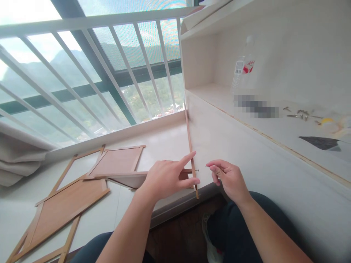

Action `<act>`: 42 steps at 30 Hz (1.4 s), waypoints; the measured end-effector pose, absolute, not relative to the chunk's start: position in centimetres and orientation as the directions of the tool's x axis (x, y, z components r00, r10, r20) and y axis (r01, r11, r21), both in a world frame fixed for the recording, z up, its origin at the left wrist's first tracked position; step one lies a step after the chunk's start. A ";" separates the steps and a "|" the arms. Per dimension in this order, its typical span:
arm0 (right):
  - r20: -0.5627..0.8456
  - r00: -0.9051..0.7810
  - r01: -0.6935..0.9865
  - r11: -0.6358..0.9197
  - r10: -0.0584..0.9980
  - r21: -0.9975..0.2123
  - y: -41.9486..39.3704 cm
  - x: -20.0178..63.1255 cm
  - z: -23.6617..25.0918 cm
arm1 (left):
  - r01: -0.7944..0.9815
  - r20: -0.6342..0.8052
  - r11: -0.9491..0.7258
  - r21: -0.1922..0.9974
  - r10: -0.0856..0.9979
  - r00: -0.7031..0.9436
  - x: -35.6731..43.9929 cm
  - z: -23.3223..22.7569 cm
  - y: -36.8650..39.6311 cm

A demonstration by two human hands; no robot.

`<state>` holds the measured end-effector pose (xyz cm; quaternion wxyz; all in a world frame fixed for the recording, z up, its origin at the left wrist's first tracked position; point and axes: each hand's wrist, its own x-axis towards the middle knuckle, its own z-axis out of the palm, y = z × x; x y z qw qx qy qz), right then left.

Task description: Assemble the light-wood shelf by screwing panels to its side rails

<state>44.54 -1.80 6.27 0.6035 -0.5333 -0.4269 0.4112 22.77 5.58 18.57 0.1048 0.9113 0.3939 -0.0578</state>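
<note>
My left hand (166,179) straddles the top rail of a framed wooden panel (124,175) standing on edge. Its index finger and thumb are stretched across a long, narrow wooden strip (189,140) at the panel's right end. A small screw (197,170) sticks out of that strip on the right side. Just right of it, my right hand (229,179) is closed in a pinch on a tiny metal piece (207,166), which looks like a screw; most of it is hidden by the fingertips. The two hands are apart.
Wooden framed panels (68,195) lie on the white ledge (128,212) to the left, below a railed window. Loose screws (303,114), a clear bottle (248,67) and a dark scrap (319,142) are on the white shelf (208,91) at right. A curtain (19,157) hangs far left.
</note>
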 end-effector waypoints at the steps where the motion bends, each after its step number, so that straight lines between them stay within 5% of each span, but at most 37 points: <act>1: 0.076 0.295 -0.057 0.097 0.952 -0.994 -1.8 44.6 6.2 | 0.730 -0.183 -0.666 0.153 0.707 0.683 22.7 18.5 5.6; 8: 0.089 0.206 -0.179 0.127 0.974 -0.976 -1.9 44.4 6.3 | 0.734 -0.194 -0.659 0.164 0.708 0.679 22.7 18.0 5.6; 24: 0.406 0.247 0.130 0.385 0.880 -0.914 -2.7 45.0 5.3 | 0.723 -0.148 -0.676 0.143 0.708 0.691 22.6 17.8 5.4; 42: 0.516 0.237 0.204 0.477 0.823 -0.855 -1.6 44.7 6.7 | 0.734 -0.186 -0.660 0.160 0.711 0.679 22.7 17.8 5.9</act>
